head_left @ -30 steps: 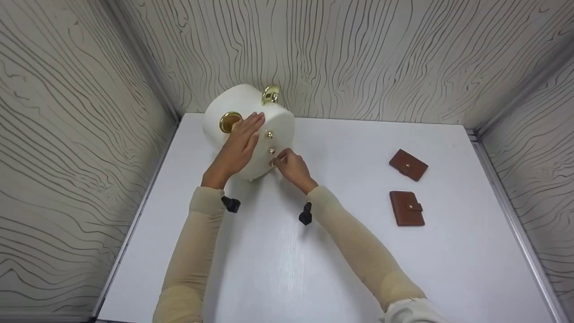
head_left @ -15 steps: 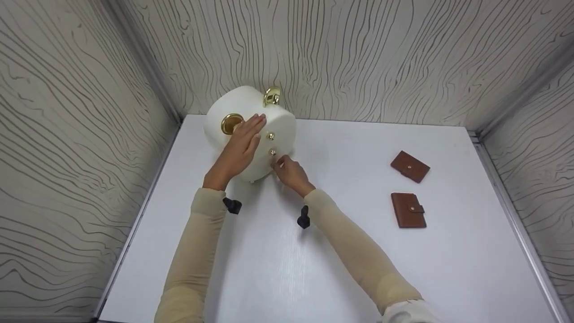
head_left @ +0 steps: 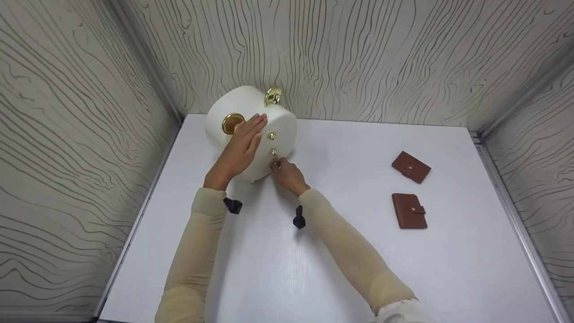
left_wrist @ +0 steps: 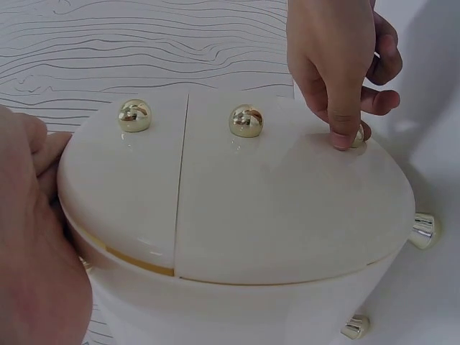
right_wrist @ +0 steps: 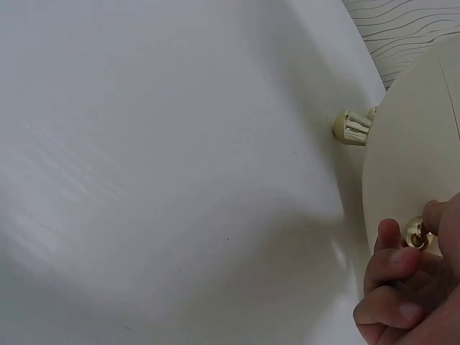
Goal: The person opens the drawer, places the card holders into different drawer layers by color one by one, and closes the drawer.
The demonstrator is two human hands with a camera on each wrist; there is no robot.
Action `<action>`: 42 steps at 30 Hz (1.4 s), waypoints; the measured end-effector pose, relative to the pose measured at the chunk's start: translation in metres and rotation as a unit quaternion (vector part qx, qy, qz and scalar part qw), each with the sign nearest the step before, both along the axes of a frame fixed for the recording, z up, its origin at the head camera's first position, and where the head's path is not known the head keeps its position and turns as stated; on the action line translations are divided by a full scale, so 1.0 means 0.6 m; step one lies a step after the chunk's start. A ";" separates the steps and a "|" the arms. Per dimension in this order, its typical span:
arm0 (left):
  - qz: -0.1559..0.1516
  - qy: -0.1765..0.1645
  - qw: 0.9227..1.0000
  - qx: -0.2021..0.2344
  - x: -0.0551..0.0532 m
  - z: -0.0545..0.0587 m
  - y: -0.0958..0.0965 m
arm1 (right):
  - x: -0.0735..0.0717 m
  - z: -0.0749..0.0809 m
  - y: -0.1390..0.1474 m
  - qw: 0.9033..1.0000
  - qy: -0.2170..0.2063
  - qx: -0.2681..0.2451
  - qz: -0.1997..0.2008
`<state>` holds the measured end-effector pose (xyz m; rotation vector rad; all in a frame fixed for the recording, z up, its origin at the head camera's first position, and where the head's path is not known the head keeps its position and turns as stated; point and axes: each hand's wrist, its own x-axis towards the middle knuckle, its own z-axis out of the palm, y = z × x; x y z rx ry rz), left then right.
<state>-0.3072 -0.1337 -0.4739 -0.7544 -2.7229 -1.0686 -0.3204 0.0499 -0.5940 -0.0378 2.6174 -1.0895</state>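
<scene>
A white rounded box stands at the far left of the worktop, near the patterned rear wall. Three gold knobs are aligned on its face: upper knob, middle knob and lowest knob. A seam crosses the face between the upper and middle knobs. The right hand pinches the lowest knob between thumb and finger. The left hand rests against the box, fingers extended, beside the round gold fitting. A gold handle projects at the rear. Two brown wallets lie apart, well to the right.
</scene>
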 end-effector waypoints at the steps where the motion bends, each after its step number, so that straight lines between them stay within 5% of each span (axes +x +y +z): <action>1: 0.000 -0.001 1.000 -0.001 0.000 0.000 0.000 | 0.000 0.000 -0.001 1.000 0.001 0.001 -0.003; 42: 0.000 0.003 1.000 0.004 -0.003 0.000 0.001 | 0.006 -0.025 -0.003 0.996 0.040 -0.067 -0.053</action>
